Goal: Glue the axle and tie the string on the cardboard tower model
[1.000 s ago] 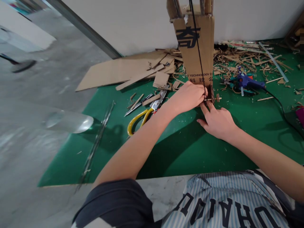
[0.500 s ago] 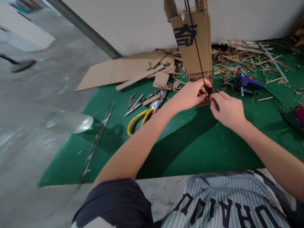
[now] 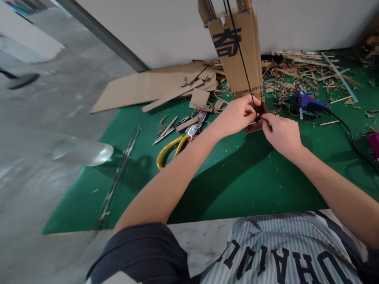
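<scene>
A tall cardboard structure (image 3: 241,63) with black printed characters stands on the green table, its top cut off by the frame. Down its front runs a black string (image 3: 243,63), slanting to a dark knot between my hands. My left hand (image 3: 241,114) pinches the string near the structure's base, fingers bent around it. From the right, my right hand (image 3: 281,132) meets it, thumb and forefinger pressed together at the string's lower end. The fingertips nearly touch and partly hide the knot. Behind them a small opening in the cardboard base shows.
Yellow-handled scissors (image 3: 180,144) and a utility knife (image 3: 170,132) lie left of my hands. A blue glue gun (image 3: 312,101) with a black cord rests at right. Cardboard scraps (image 3: 296,77) cover the back. A clear bottle (image 3: 85,152) stands at the left edge.
My fingertips have shifted slightly at the knot, the right hand turning a little. The whole view has moved slightly, with the cardboard structure now a bit further left.
</scene>
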The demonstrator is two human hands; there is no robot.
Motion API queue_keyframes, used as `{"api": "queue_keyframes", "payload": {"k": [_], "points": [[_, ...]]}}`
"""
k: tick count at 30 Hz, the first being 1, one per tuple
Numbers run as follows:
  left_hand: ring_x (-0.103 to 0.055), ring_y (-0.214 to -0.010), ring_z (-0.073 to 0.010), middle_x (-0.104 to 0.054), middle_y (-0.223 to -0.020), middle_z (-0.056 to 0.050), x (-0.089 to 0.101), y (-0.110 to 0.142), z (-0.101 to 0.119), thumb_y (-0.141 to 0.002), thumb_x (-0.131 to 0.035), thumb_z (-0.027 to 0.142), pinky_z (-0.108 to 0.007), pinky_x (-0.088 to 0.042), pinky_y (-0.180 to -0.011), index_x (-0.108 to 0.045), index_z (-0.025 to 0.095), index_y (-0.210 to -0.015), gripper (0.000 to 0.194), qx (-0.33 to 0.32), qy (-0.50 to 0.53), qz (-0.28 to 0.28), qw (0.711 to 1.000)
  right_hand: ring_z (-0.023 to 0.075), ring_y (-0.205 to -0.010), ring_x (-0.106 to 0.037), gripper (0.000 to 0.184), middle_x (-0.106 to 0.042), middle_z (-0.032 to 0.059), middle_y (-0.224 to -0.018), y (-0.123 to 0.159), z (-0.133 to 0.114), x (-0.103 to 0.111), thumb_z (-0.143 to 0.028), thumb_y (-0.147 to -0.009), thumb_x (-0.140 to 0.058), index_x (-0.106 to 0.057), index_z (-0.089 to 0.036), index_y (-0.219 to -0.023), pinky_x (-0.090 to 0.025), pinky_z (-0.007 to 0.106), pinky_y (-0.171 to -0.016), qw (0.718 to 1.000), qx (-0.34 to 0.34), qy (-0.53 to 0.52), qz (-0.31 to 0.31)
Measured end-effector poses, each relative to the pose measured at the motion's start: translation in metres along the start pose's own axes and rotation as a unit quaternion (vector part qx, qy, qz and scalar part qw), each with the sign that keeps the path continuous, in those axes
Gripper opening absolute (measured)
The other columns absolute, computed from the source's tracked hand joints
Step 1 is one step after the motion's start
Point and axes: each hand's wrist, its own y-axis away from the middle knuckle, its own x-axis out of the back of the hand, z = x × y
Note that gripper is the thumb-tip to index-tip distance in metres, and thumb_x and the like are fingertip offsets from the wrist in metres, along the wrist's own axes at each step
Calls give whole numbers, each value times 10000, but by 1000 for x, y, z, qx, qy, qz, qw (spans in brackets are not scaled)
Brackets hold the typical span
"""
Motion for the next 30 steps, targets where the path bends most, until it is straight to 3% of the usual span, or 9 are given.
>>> {"api": "queue_keyframes", "payload": {"k": [6, 12, 16, 24, 30], "points": [[-751, -803, -136, -781, -869, 3, -3, 0, -2, -910, -530, 47, -222, -565, -718, -613, 179, -1242, 367, 1, -7, -3, 1000, 182, -686, -668, 363, -809, 77, -915, -3, 0, 0, -252, -1064, -412, -770, -195, -1053, -195, 330, -567, 998, 34, 57, 10], [-739, -780, -135, -778, -845, 10, -3, 1, -1, -916, -522, 34, -238, -568, -756, -622, 186, -1273, 401, -8, -26, -5, 1000, 162, -603, -600, 357, -751, 68, -741, -5, 4, -5, -168, -1030, -411, -733, -164, -876, -174, 333, -561, 986, 119, 108, 35], [-753, -849, -152, -795, -904, -11, -5, 0, -6, -908, -527, 39, -256, -575, -784, -625, 184, -1276, 408, -14, -26, 1, 1000, 160, -563, -541, 307, -729, 70, -707, -7, 11, -4, -185, -992, -423, -722, -153, -926, -176, 330, -567, 984, 140, 107, 21], [-723, -839, -164, -775, -909, -34, -8, 0, -8, -881, -567, 56, -285, -549, -786, -708, 170, -1054, 251, -51, -33, 0, 998, 165, -607, -547, 331, -747, 72, -790, -5, 26, 16, -169, -964, -382, -713, -168, -947, -181, 338, -589, 969, 215, 101, -63], [-702, -803, -167, -759, -845, -16, -2, 4, 0, -867, -575, 52, -290, -528, -769, -719, 178, -924, 200, -62, -65, -21, 996, 203, -623, -580, 355, -752, 108, -789, -2, 21, 11, -334, -993, -458, -708, -141, -1153, -205, 336, -598, 983, 151, 99, -34]]}}
